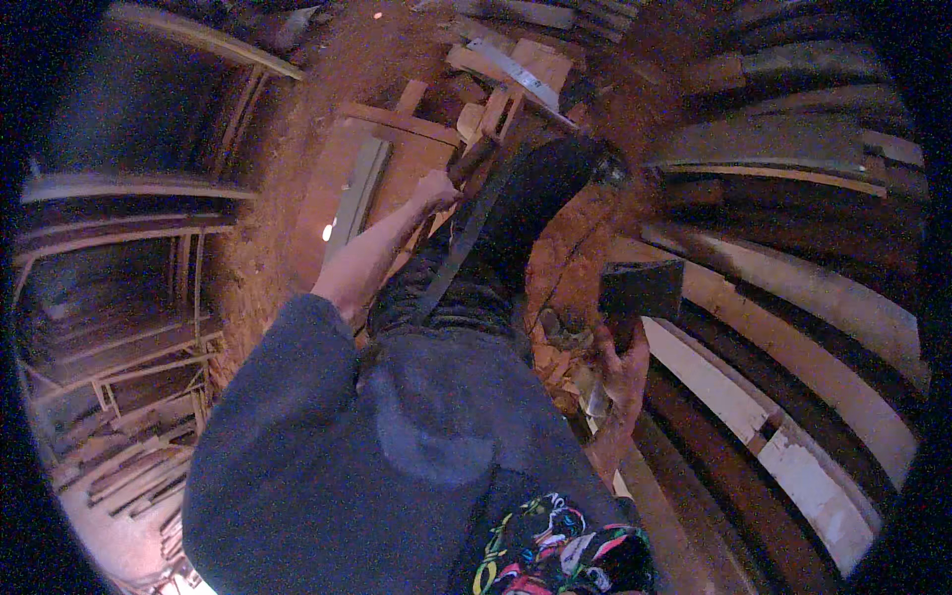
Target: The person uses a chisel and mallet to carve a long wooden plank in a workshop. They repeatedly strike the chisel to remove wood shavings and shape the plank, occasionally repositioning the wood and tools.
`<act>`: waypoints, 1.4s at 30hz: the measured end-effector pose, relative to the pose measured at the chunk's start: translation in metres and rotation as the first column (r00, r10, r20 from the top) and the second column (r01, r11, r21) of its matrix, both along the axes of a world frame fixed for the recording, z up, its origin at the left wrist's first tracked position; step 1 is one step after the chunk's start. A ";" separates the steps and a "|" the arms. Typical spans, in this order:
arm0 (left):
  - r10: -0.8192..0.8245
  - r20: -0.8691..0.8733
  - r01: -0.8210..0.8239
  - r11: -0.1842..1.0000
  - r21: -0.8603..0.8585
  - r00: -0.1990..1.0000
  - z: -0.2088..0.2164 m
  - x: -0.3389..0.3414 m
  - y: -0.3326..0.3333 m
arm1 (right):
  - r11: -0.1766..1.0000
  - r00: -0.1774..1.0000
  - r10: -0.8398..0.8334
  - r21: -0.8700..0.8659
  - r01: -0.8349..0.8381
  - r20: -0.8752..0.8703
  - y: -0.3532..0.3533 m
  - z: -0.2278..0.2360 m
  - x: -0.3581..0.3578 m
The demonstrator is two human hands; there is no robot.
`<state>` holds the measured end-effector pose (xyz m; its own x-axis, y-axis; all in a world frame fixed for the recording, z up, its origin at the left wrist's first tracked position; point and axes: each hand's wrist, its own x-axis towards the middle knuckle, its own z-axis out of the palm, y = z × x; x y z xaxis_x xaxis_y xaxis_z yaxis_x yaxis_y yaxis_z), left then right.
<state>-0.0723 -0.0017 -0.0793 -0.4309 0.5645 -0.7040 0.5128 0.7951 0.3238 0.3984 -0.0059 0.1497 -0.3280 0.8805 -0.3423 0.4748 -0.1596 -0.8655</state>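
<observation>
My right hand (622,369) is raised at the right, fingers closed around the lower end of a dark, squarish block (642,289). The block looks like a mallet head or a piece of wood; its exact kind is too dark to tell. At the upper middle my left hand (438,190) is closed on a dark brown wooden piece (474,162), beside my bent leg. This piece meets a small wooden frame (506,114). A long, thin grey strip (474,223) runs along my dark trousers.
Left of my leg is a board (407,129) with a grey bar (359,198) beside it. A metal ruler (511,71) lies on wood beyond. Long planks (833,297) are stacked at the right, racks of timber (139,188) at the left. Reddish sawdust (268,198) covers the ground.
</observation>
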 end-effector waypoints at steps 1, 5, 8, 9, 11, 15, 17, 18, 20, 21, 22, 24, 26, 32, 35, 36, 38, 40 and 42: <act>-0.062 -0.030 0.062 0.998 0.013 0.998 -0.004 -0.001 0.000 | 0.997 0.998 0.018 0.076 -0.022 0.052 -0.002 0.001 -0.006; -0.074 0.055 0.075 0.997 -0.004 0.996 -0.009 0.002 0.003 | 0.996 0.963 0.043 0.058 -0.061 0.267 -0.007 0.010 -0.035; 0.016 0.122 -0.029 0.994 0.108 0.992 -0.005 0.018 -0.009 | 0.964 0.973 0.018 -0.262 0.044 0.229 0.003 0.059 -0.082; 0.035 0.098 -0.044 0.995 0.093 0.995 0.005 0.016 -0.011 | 0.938 0.984 0.022 -0.344 0.040 0.176 0.007 0.066 -0.101; 0.052 0.083 -0.056 0.997 0.051 0.995 0.021 0.023 -0.009 | 0.972 0.983 0.011 -0.232 0.033 0.186 0.003 0.061 -0.126; 0.159 0.180 -0.164 0.986 0.016 0.971 0.055 0.029 -0.006 | 0.982 0.962 0.052 -0.187 -0.002 0.267 0.001 0.051 -0.158; 0.167 0.151 -0.181 0.980 0.085 0.974 0.058 0.032 -0.012 | 0.987 0.972 0.061 -0.156 -0.025 0.227 0.002 0.050 -0.173; 0.147 0.159 -0.164 0.981 0.101 0.976 0.059 0.029 -0.016 | 0.989 0.977 0.074 -0.141 -0.045 0.202 0.003 0.048 -0.180; 0.070 0.166 -0.093 0.986 0.136 0.984 0.053 0.019 -0.009 | 0.995 0.963 0.064 -0.089 -0.042 0.261 0.002 0.046 -0.195; 0.050 0.157 -0.072 0.988 0.140 0.986 0.049 0.019 -0.011 | 0.996 0.954 0.069 -0.074 -0.049 0.293 -0.002 0.046 -0.197; 0.030 0.147 -0.051 0.988 0.144 0.989 0.045 0.019 -0.013 | 0.992 0.946 0.072 -0.123 -0.034 0.317 -0.003 0.048 -0.198; -0.038 0.154 0.017 0.991 0.136 0.987 0.041 0.016 -0.010 | 0.977 0.929 0.080 -0.215 0.000 0.362 -0.003 0.055 -0.199; -0.046 0.137 0.022 0.985 0.171 0.989 0.044 0.016 -0.010 | 0.978 0.941 0.059 -0.209 0.013 0.332 -0.005 0.064 -0.198; 0.011 0.197 -0.117 0.836 0.535 0.980 0.132 -0.007 0.035 | 0.987 0.899 -0.039 -0.122 0.102 0.437 -0.046 0.038 -0.156; -0.113 0.203 -0.076 0.671 0.738 0.973 0.163 -0.040 0.077 | 0.993 0.922 -0.117 0.028 0.115 0.368 -0.061 0.032 -0.154; -0.130 0.312 -0.147 0.674 0.724 0.941 0.174 -0.051 0.091 | 0.989 0.934 -0.126 0.110 0.094 0.335 -0.058 0.029 -0.157; -0.143 0.519 -0.287 0.697 0.658 0.843 0.197 -0.063 0.106 | 0.989 0.909 -0.120 -0.036 0.147 0.398 -0.065 0.027 -0.158; -0.200 0.572 -0.321 0.661 0.678 0.795 0.216 -0.068 0.126 | 0.970 0.913 -0.110 -0.156 0.185 0.394 -0.065 0.034 -0.163; -0.298 0.479 -0.239 0.584 0.775 0.826 0.213 -0.069 0.140 | 0.945 0.939 -0.101 -0.262 0.194 0.329 -0.061 0.053 -0.172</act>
<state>-0.1412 0.1380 0.1338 -0.1312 0.9896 -0.0583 0.0679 0.0676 0.9954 0.2267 -0.0669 0.2026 -0.0403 0.7597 -0.6490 0.6610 -0.4668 -0.5875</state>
